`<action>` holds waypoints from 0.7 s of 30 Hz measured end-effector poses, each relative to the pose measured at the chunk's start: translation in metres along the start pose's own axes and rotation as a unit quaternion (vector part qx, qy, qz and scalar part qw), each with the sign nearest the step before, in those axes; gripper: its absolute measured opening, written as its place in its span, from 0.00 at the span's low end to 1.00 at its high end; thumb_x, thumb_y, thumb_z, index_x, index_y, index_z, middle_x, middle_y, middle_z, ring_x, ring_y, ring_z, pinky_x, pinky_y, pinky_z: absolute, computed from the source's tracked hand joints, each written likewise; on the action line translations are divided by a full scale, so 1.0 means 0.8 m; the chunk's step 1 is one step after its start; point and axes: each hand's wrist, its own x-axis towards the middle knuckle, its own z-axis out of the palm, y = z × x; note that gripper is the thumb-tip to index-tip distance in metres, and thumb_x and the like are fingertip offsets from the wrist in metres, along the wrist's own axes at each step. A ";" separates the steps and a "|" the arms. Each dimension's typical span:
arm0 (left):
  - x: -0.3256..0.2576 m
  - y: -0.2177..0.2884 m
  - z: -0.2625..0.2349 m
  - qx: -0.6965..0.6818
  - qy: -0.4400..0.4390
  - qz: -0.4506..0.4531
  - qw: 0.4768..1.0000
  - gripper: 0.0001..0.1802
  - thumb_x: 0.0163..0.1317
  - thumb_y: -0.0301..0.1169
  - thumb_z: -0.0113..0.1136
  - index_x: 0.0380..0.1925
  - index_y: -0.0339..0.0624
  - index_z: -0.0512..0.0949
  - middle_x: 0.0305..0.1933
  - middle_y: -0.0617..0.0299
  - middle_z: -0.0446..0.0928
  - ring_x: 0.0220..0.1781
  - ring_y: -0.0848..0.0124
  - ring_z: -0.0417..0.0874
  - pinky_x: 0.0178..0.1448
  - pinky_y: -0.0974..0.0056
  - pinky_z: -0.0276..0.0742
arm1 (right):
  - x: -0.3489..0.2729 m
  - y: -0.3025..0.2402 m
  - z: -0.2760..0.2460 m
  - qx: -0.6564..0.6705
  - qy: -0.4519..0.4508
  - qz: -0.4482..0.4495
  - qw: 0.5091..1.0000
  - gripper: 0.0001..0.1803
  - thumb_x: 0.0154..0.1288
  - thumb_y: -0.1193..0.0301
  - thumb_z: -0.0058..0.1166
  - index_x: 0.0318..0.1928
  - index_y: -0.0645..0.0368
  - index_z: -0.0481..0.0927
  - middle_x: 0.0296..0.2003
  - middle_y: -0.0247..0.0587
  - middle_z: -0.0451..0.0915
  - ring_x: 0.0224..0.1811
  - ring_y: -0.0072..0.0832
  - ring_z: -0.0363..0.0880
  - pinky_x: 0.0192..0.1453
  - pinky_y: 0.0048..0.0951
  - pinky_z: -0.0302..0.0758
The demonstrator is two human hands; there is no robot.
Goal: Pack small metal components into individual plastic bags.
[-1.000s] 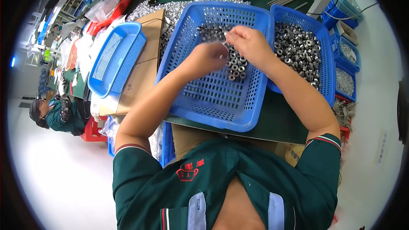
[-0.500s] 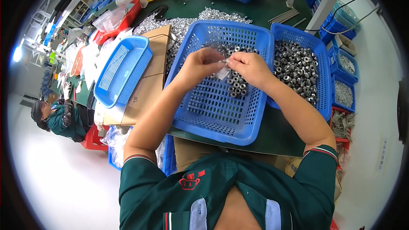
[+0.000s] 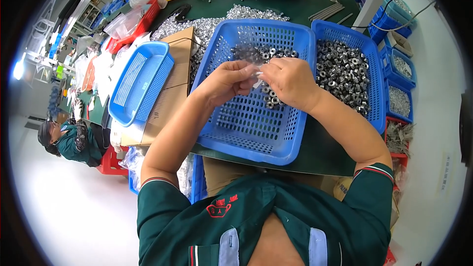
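Note:
My left hand (image 3: 227, 82) and my right hand (image 3: 288, 83) meet over a blue perforated basket (image 3: 246, 128) and together pinch a small clear plastic bag (image 3: 256, 75) between their fingertips. Below the hands, several small metal ring parts (image 3: 272, 99) lie in the far half of the basket. What is inside the bag is too small to tell.
A second blue basket (image 3: 370, 64) full of metal rings stands to the right, with more bins (image 3: 400, 98) beyond it. At the left, an empty blue basket (image 3: 140, 81) rests on a cardboard box (image 3: 170, 96). Loose shiny parts (image 3: 207, 24) are heaped behind. Another person (image 3: 69, 140) sits far left.
Both hands have come together and lifted off the ring parts, now holding the small bag between them. The view has tilted slightly.

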 end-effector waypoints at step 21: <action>0.029 -0.045 -0.013 0.481 -0.011 0.063 0.874 0.10 0.50 0.23 0.56 0.36 0.39 0.76 0.28 0.65 0.75 0.30 0.76 0.73 0.32 0.69 0.70 | 0.008 0.029 0.007 0.337 -0.113 0.375 0.856 0.20 0.64 0.56 0.49 0.23 0.60 0.78 0.16 0.32 0.71 0.20 0.19 0.65 0.28 0.25 0.65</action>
